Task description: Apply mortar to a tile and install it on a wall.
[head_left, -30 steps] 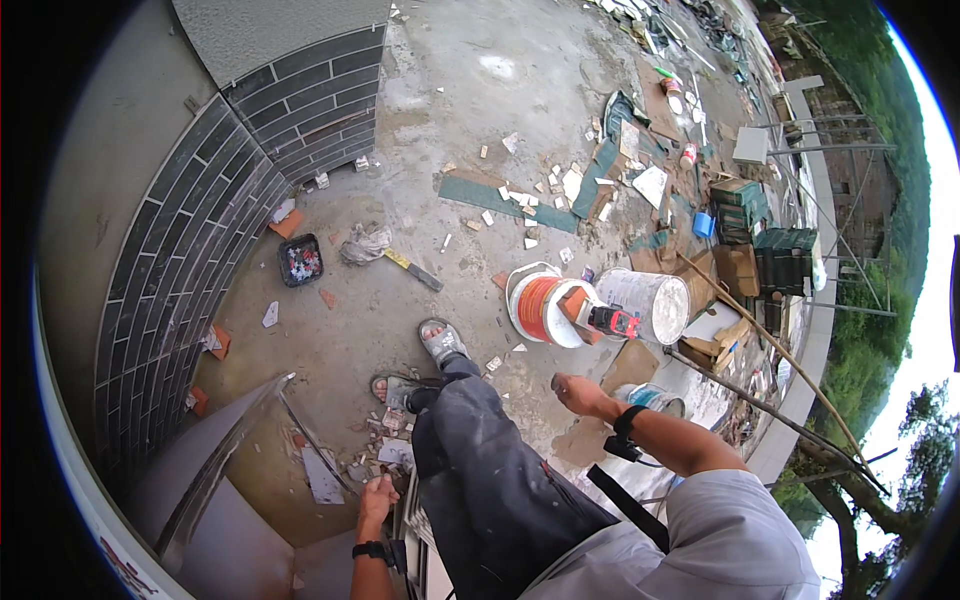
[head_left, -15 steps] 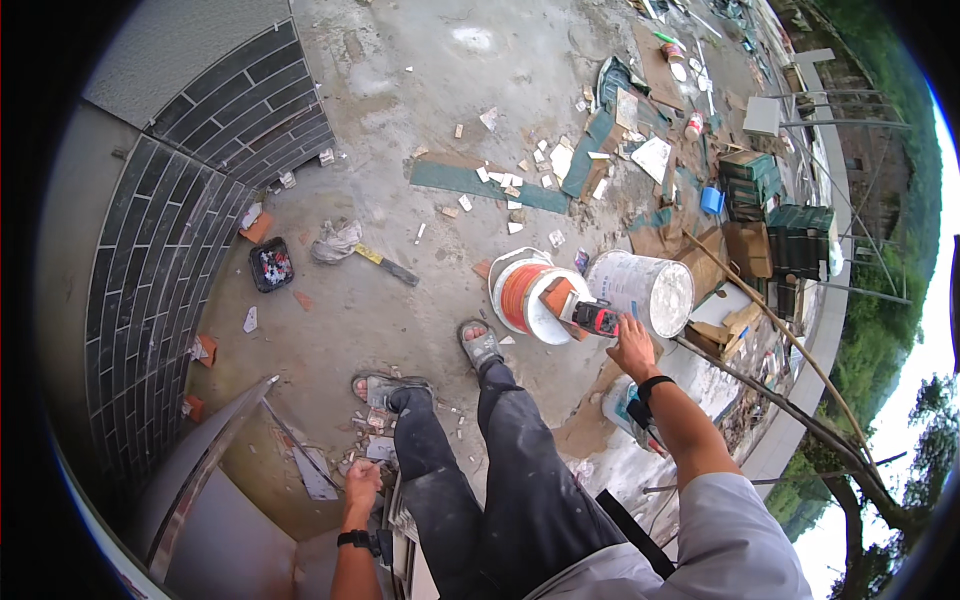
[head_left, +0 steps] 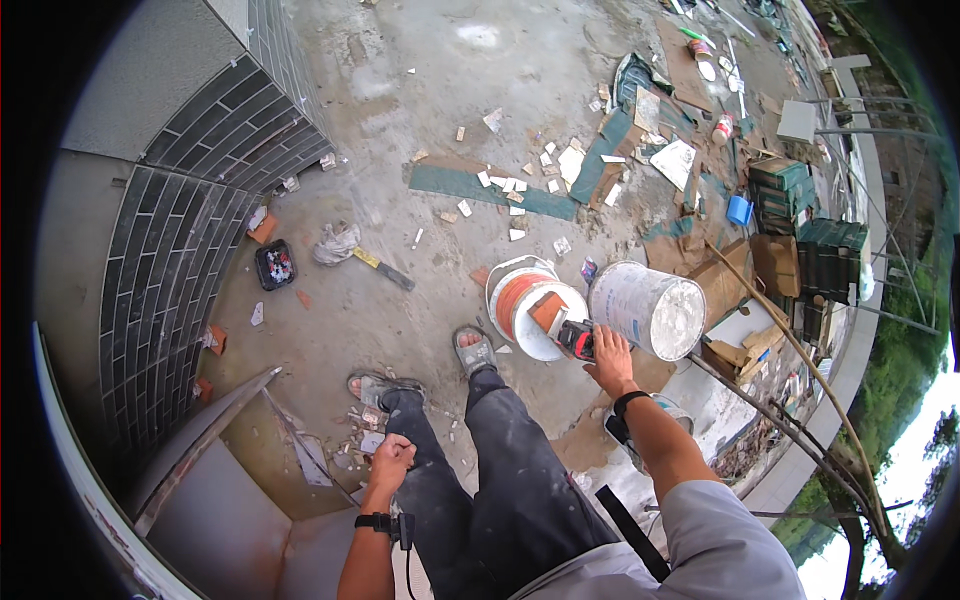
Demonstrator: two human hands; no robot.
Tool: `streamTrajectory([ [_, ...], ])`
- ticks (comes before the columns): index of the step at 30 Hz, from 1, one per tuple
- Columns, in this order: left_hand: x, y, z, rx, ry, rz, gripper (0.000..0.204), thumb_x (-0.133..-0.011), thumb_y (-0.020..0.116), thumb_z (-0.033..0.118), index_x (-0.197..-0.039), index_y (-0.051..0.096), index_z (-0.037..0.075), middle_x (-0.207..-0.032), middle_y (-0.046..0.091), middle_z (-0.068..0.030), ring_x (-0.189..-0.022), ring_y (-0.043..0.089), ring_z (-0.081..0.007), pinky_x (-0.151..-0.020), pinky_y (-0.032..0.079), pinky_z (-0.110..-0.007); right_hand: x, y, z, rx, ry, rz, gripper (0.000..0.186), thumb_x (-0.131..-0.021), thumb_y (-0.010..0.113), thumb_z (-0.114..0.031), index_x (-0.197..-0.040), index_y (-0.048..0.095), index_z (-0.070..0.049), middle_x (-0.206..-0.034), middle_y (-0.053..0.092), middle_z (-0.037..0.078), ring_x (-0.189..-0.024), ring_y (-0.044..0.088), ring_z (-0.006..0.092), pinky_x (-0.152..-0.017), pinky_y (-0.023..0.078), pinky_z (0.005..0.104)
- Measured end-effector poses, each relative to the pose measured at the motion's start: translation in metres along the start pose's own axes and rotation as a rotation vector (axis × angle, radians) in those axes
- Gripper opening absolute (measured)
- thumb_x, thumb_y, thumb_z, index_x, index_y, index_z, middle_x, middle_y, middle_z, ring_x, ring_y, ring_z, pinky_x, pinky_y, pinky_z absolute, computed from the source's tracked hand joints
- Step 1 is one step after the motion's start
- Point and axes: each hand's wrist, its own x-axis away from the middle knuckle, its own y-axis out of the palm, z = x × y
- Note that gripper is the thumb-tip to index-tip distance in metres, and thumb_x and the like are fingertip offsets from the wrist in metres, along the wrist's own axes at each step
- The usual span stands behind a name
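My right hand [head_left: 608, 358] is at the near right side of a white bucket [head_left: 541, 344] lying by my feet, its fingers stretched out and spread. Its fingertips are against or just beside the end of a red-and-black handheld device [head_left: 576, 340]; whether they press on it cannot be made out. The device rests by an orange brick piece [head_left: 546, 311] on the bucket. Orange line is wound around the bucket's side. My left hand [head_left: 391, 458] is closed in front of my left shin, fingers curled; anything inside is hidden.
A large white pail [head_left: 636, 305] lies right of the bucket. A hammer-like tool with a yellow handle [head_left: 370, 258] and a black tray [head_left: 275, 267] lie left. Tile scraps litter the floor. Green boxes [head_left: 780, 190] and poles [head_left: 800, 330] stand right; a dark tiled wall [head_left: 165, 270] is left.
My right hand has shifted left and down, closer to the bucket, with the device shifting likewise. My left hand has risen and moved right. The whole view has tilted slightly.
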Motion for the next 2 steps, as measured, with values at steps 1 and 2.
streamTrajectory([
  [1, 0.0008, 0.0022, -0.0005, 0.002, 0.068, 0.014, 0.022, -0.089, 0.068, 0.018, -0.096, 0.057, 0.001, -0.068, 0.06, -0.0041, -0.062, 0.056, -0.0122, -0.061, 0.047, -0.028, -0.0037, 0.0006, -0.004, -0.008, -0.014, 0.0, 0.097, -0.065, 0.086, -0.026, -0.142, 0.033, -0.001, -0.139, 0.043, 0.017, -0.13, 0.041, 0.0337, -0.108, 0.033, 0.0431],
  [2, 0.0041, 0.0039, -0.0023, -0.063, 0.08, 0.032, 0.022, -0.088, 0.069, 0.019, -0.098, 0.058, 0.003, -0.072, 0.061, -0.004, -0.066, 0.057, -0.0122, -0.063, 0.047, -0.028, -0.008, 0.0001, -0.007, -0.016, -0.032, 0.001, 0.097, -0.065, 0.086, -0.026, -0.142, 0.033, -0.001, -0.139, 0.043, 0.017, -0.13, 0.041, 0.0337, -0.108, 0.033, 0.0431],
])
